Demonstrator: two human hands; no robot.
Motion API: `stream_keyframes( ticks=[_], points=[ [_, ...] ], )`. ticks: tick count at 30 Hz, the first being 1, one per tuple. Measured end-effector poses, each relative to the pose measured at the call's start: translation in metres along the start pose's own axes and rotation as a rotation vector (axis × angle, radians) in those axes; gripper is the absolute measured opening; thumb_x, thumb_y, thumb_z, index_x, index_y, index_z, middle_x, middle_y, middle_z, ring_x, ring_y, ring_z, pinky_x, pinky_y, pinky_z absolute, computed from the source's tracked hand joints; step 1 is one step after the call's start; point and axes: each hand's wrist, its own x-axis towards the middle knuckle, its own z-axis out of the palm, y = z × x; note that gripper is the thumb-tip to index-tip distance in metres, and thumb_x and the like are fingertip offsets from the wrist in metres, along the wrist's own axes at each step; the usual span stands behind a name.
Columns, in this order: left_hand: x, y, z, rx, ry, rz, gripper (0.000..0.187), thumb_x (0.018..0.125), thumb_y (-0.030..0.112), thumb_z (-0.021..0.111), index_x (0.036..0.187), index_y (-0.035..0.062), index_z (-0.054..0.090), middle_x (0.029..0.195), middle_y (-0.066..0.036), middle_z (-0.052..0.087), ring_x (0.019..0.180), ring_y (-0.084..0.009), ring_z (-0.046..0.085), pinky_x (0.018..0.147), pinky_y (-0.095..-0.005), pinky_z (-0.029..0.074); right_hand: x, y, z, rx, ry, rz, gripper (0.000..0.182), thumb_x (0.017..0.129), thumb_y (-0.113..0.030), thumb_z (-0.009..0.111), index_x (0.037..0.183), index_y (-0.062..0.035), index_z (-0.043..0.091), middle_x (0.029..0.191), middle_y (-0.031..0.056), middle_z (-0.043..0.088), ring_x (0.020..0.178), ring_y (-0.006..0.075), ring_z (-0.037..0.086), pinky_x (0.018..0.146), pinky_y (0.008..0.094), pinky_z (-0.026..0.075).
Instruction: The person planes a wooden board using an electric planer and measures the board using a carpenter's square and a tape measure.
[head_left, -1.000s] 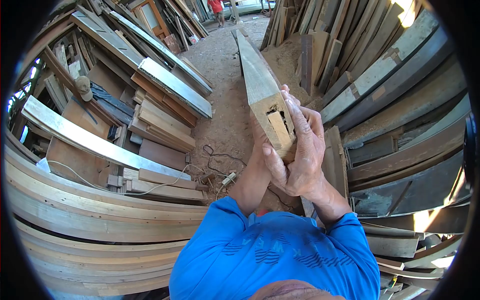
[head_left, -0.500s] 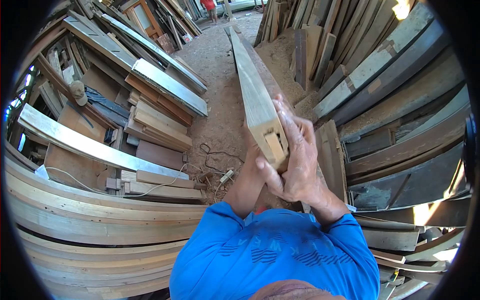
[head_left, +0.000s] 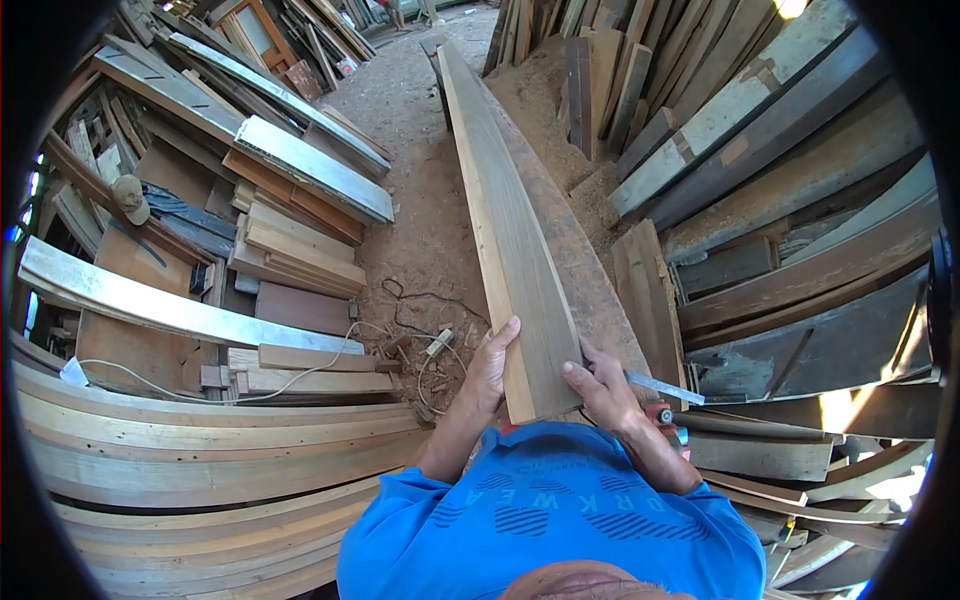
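A long, thick wooden plank (head_left: pixel 520 260) stretches away from my body along a narrow, stained workbench (head_left: pixel 575 245). Its wide face is turned upward and a paler edge shows on the left. My left hand (head_left: pixel 490 365) grips that left edge near the close end, thumb on top. On the opposite edge, my right hand (head_left: pixel 603 388) holds the plank with its thumb on the upper face and its fingers partly hidden at the side. Just right of my right hand lies a metal ruler-like strip (head_left: pixel 665 388). A red tool (head_left: pixel 658 412), mostly covered by my forearm, is beside it.
Stacked boards (head_left: pixel 300 250) and a long pale board (head_left: pixel 180 305) fill the left side. A power strip (head_left: pixel 438 343) with cables lies on the dusty ground. Timber leans along the right, including a heavy beam (head_left: pixel 770 150). A person's legs show at the far top.
The plank's near end has come down from its raised position, and its wide face now shows. My hands have moved from around its end to its two side edges.
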Motion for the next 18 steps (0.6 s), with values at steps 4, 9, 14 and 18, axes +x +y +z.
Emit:
stream_keyframes(
  ticks=[4, 9, 14, 18],
  points=[
    [-0.034, 0.003, 0.001, 0.119, 0.071, 0.033, 0.051, 0.096, 0.026, 0.068, 0.134, -0.002, 0.049, 0.121, -0.015, 0.064, 0.107, -0.0242, 0.066, 0.092, -0.0404, 0.056, -0.009, 0.014, 0.003, 0.068, -0.077, 0.067, 0.051, 0.097, -0.008, 0.055, 0.144, 0.0092, 0.043, 0.131, 0.0174, 0.06, 0.119, 0.0198, 0.056, 0.103, 0.0337, 0.044],
    [-0.072, 0.004, -0.004, 0.355, 0.166, 0.093, 0.055, 0.094, 0.02, 0.07, 0.135, -0.0058, 0.043, 0.122, -0.018, 0.062, 0.109, -0.024, 0.065, 0.094, -0.0388, 0.054, -0.016, 0.025, 0.007, 0.039, -0.199, 0.178, 0.051, 0.096, -0.01, 0.057, 0.142, 0.0092, 0.046, 0.129, 0.016, 0.063, 0.118, 0.0181, 0.056, 0.103, 0.0329, 0.044],
    [-0.071, -0.007, -0.032, 0.33, 0.196, 0.082, 0.056, 0.094, 0.017, 0.07, 0.135, -0.0072, 0.041, 0.122, -0.019, 0.061, 0.11, -0.023, 0.063, 0.094, -0.0373, 0.053, -0.011, 0.046, 0.007, -0.065, -0.27, 0.177, 0.048, 0.097, -0.013, 0.058, 0.14, 0.0085, 0.05, 0.123, 0.0142, 0.066, 0.112, 0.0173, 0.059, 0.099, 0.0324, 0.047],
    [-0.069, -0.008, -0.033, 0.356, 0.182, 0.066, 0.06, 0.095, 0.015, 0.067, 0.142, -0.0036, 0.036, 0.131, -0.018, 0.057, 0.116, -0.0235, 0.06, 0.1, -0.0389, 0.05, 0.008, 0.068, -0.028, 0.031, -0.286, 0.35, 0.043, 0.101, -0.02, 0.055, 0.135, 0.0062, 0.055, 0.108, 0.0116, 0.071, 0.093, 0.0173, 0.067, 0.083, 0.0321, 0.055]
  ],
)
